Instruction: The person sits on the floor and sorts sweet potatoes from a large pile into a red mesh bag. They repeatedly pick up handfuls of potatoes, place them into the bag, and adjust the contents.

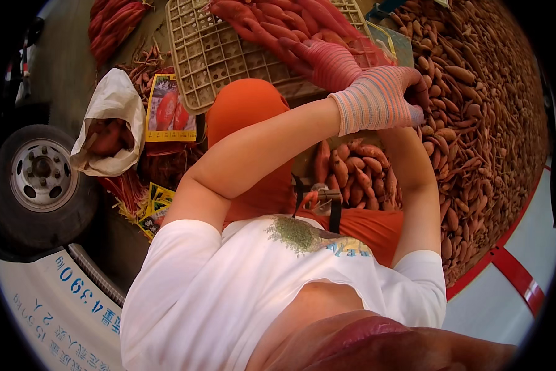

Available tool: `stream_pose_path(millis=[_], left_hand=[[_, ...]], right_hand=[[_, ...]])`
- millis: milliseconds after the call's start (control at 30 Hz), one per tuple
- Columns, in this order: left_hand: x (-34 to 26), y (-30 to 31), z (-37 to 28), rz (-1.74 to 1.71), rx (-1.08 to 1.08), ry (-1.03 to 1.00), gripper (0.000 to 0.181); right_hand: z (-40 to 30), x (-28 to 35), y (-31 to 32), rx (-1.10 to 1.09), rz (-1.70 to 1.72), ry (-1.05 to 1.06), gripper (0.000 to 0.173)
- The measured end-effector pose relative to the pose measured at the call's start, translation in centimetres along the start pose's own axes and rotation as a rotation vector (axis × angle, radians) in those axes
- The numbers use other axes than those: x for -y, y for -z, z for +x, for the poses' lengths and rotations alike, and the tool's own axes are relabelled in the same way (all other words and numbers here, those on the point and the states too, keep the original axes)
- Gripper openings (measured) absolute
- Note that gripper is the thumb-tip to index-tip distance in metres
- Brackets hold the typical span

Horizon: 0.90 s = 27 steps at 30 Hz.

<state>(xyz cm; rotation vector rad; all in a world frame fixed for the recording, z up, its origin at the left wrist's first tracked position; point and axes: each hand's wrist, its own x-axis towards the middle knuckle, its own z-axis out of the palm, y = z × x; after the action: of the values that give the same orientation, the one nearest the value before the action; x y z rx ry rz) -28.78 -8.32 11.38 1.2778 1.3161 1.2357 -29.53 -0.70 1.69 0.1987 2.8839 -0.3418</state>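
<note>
My forearms cross, the left one over the right. My left hand (380, 98), in a striped knit glove, is at the edge of a large heap of loose sweet potatoes (472, 116). Its fingers curl, and whether anything is inside them is hidden. My right hand (331, 65), also gloved and tinted red, lies against a red mesh bag (278, 28) full of sweet potatoes. Its grip on the mesh is unclear. The bag rests on an overturned beige plastic crate (203, 55) in front of my knees.
More sweet potatoes (356, 171) lie between my legs. On the left are a white sack (115, 97) holding sweet potatoes, a printed yellow-edged packet (170, 111), red mesh bundles (132, 195), a filled red bag (115, 28) and a vehicle wheel (41, 171).
</note>
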Motion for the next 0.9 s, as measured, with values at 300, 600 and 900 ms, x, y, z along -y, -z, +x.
stream_pose_path(millis=[300,600,900], left_hand=[[-0.2,0.0,0.3,-0.105,-0.061,-0.023,0.026],[0.9,-1.6,0.5,0.069,-0.072,-0.114,0.02],[5.1,-4.4,1.5,0.638,0.214,0.038,0.021]], right_hand=[[-0.9,-3.0,-1.3,-0.154,0.368,0.124,0.037],[-26.6,-14.6,-0.7,-0.218,0.584,-0.262,0.035],[-64.6,-2.3,-13.6,-1.237,0.897,-1.516,0.028]])
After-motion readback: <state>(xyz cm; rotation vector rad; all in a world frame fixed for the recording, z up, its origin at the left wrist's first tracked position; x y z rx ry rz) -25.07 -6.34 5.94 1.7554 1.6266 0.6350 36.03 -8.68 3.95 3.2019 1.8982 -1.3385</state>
